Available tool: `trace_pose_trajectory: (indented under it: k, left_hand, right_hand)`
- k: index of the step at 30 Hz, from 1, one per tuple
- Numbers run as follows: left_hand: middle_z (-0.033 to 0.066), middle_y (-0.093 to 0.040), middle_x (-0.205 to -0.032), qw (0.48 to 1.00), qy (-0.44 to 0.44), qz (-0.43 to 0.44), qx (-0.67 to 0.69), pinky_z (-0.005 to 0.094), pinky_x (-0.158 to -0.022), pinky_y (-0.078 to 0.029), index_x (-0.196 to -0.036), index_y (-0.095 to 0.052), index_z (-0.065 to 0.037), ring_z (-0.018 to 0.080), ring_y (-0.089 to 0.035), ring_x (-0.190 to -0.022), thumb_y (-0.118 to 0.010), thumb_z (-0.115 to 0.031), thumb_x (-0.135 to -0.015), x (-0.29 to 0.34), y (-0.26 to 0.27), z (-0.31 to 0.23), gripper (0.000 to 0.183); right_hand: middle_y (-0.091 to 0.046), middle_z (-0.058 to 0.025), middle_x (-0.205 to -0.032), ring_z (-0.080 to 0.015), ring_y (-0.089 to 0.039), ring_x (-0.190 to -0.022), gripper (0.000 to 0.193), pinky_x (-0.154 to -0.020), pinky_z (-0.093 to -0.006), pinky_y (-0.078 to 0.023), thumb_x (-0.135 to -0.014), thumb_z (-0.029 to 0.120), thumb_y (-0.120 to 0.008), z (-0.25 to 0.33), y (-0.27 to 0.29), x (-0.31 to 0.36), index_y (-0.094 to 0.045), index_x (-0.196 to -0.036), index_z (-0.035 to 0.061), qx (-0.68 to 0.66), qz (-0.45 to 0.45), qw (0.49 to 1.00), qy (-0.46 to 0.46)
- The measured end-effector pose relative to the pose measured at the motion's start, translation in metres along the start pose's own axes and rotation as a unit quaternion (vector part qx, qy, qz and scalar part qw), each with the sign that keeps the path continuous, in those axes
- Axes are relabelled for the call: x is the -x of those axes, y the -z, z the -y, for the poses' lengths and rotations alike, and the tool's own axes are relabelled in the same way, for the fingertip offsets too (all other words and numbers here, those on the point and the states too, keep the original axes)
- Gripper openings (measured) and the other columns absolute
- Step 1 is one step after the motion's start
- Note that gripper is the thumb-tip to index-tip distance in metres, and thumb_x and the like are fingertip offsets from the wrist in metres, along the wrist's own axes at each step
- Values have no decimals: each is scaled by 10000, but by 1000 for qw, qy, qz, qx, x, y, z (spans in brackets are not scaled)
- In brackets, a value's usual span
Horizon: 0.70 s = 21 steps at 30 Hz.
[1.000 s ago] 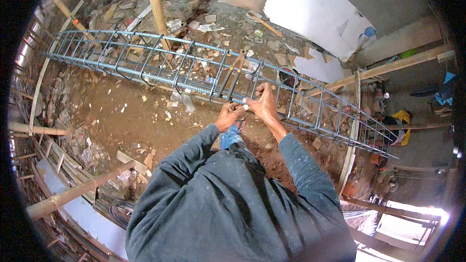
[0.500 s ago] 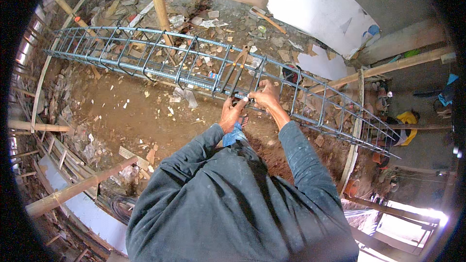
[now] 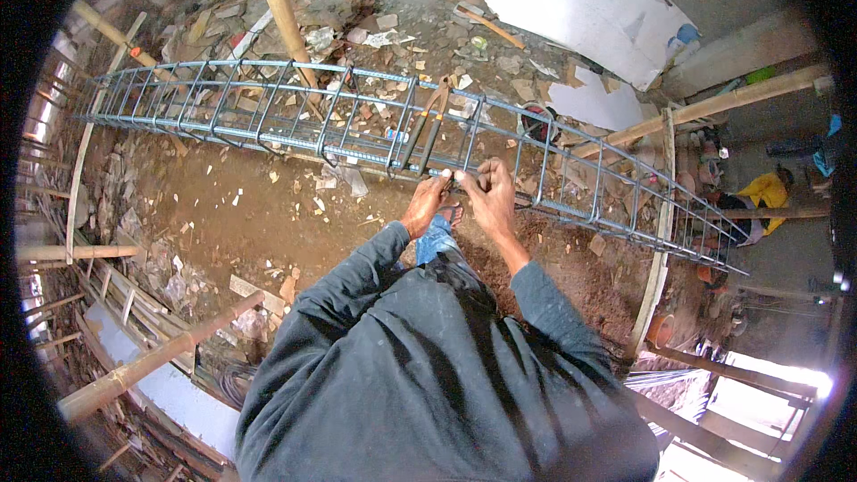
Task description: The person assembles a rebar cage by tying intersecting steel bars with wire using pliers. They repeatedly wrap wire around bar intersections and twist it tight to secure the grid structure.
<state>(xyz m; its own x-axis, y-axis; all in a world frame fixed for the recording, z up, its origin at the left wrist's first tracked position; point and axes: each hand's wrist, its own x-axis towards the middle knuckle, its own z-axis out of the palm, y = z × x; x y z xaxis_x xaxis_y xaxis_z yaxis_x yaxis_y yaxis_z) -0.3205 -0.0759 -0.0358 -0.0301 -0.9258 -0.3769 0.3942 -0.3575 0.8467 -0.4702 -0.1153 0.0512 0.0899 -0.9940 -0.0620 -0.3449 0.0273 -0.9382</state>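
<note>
A long steel rebar cage (image 3: 357, 157) with square stirrups stretches across in front of me from left to right. At its near lower bar, my left hand (image 3: 426, 205) is closed, thumb and finger pinched together. My right hand (image 3: 492, 201) is closed beside it, its thumb tip nearly meeting the left one. What the fingertips hold, if anything, is too small to make out. Just beyond my hands, a pair of pincers (image 3: 430, 129) with dark handles leans on the cage bars, jaws pointing away, touched by neither hand.
Bamboo poles (image 3: 281, 4) stand around the cage, and a wooden rail (image 3: 665, 214) crosses under its right part. Broken rubble (image 3: 384, 31) covers the far ground. A white board (image 3: 571, 9) lies at the back. On the right, a person in yellow (image 3: 765, 194) is bent low.
My right hand has drawn back toward me, off the stirrup. The pincers stay on the cage. The whole view has shifted slightly, and the person in yellow has moved a little.
</note>
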Motion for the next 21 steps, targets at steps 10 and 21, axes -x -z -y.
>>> trace_pose_trajectory:
  k: [10, 21]
  left_hand:
    - [-41, -470, -773, 998, 33, -18, -47, 306, -621, -313, -982, -656, -71, 103, -386, -660, -489, -548, -1119, 10, -9, -20, 524]
    - [-32, -503, -779, 999, 28, 2, -45, 315, -643, -356, -902, -623, -123, 117, -427, -690, -482, -561, -1110, 6, -3, -12, 505]
  right_hand:
    - [-717, -44, -1059, -137, -652, -880, 290, -822, -309, -520, -1091, 285, -624, -66, -14, 46, -692, -1205, 27, -32, -108, 994, -13]
    - [-698, 18, -829, -68, -593, -746, 202, -689, -265, -483, -1004, 216, -739, -63, -19, 30, -771, -1044, 21, -150, -33, 972, -178]
